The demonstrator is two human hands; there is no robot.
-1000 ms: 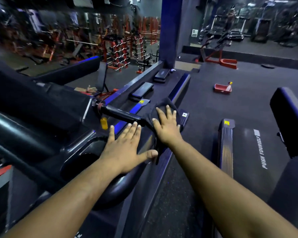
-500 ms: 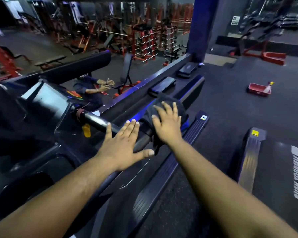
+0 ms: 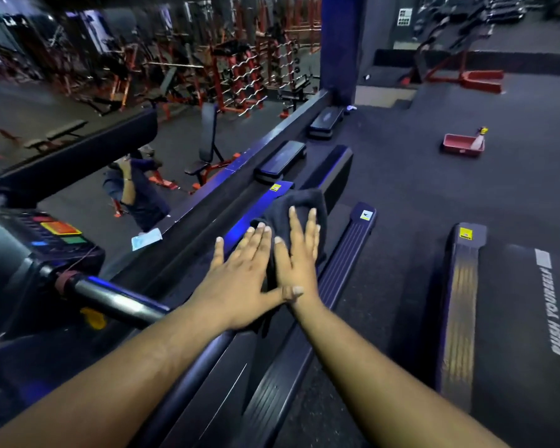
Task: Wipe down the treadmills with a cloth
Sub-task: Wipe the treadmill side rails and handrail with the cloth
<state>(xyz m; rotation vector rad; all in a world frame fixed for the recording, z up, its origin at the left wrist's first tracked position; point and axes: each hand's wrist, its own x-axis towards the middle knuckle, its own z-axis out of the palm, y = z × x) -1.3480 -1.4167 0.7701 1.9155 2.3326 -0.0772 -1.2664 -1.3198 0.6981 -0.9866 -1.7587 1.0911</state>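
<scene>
A dark cloth [image 3: 293,206] lies over the right handrail of the black treadmill in front of me. My right hand [image 3: 299,257] presses flat on the cloth with straight, spread fingers. My left hand [image 3: 240,279] lies flat beside it on the same rail, fingers straight, its thumb touching my right wrist. The treadmill's round handlebar [image 3: 110,300] and its console [image 3: 50,236] with coloured buttons are at the left. Its ribbed side rail [image 3: 346,257] runs below my hands.
A second treadmill [image 3: 511,305] printed "PUSH YOURSELF" stands at the right. A red tray [image 3: 461,145] with a spray bottle sits on the floor beyond. Step platforms [image 3: 280,161] line the mirror wall at the left. The mirror reflects weight racks and a person.
Both hands have slid further along the rail, away from the console. My left hand has closed in against my right hand. My view has turned right and down.
</scene>
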